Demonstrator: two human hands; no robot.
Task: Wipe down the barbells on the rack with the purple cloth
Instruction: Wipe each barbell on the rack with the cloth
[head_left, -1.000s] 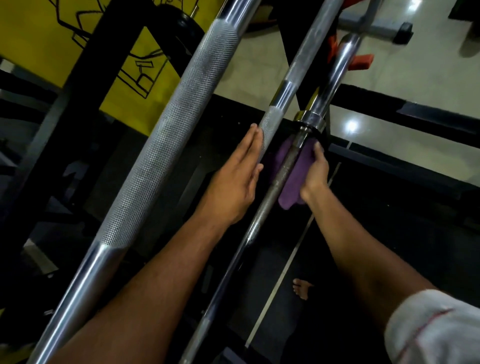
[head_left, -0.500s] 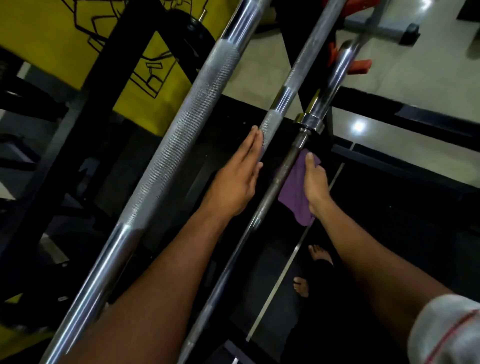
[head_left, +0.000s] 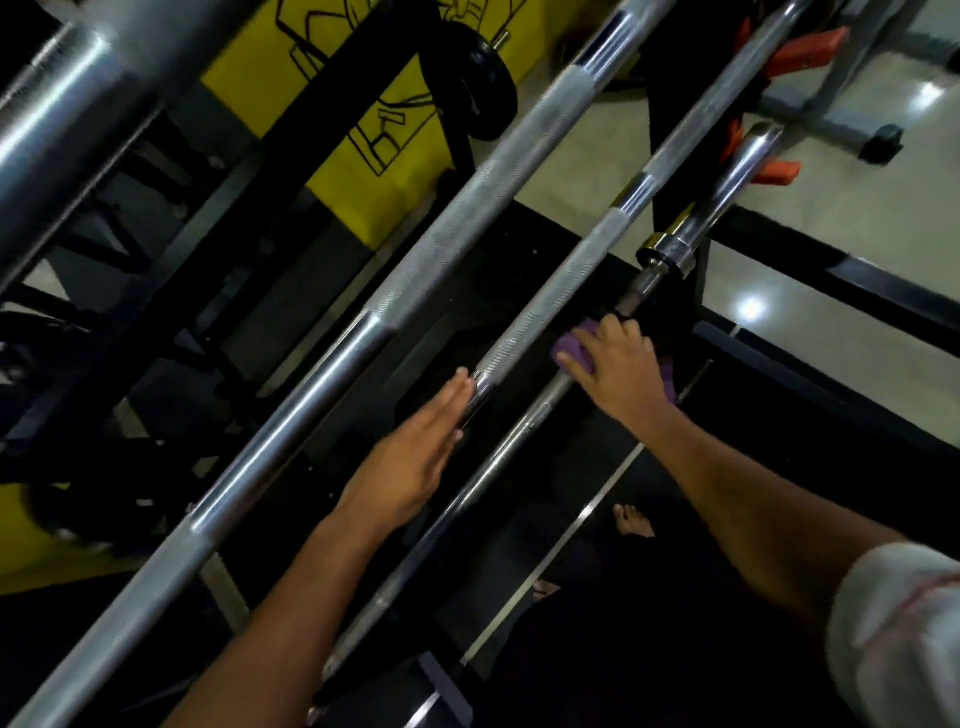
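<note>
Four barbells; one purple cloth; two hands.

One view only: my head camera, wide-angle, worn on the person's head. It faces forward and steeply down past both forearms, close to the barbells, which cross the frame diagonally from lower left to upper right. The floor lies far below. Edges bow and blur. No second view shares the scene.

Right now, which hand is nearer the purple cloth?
Right. The right hand grips the purple cloth around the thin barbell; the left hand rests flat against the neighbouring barbell, apart from it.
</note>
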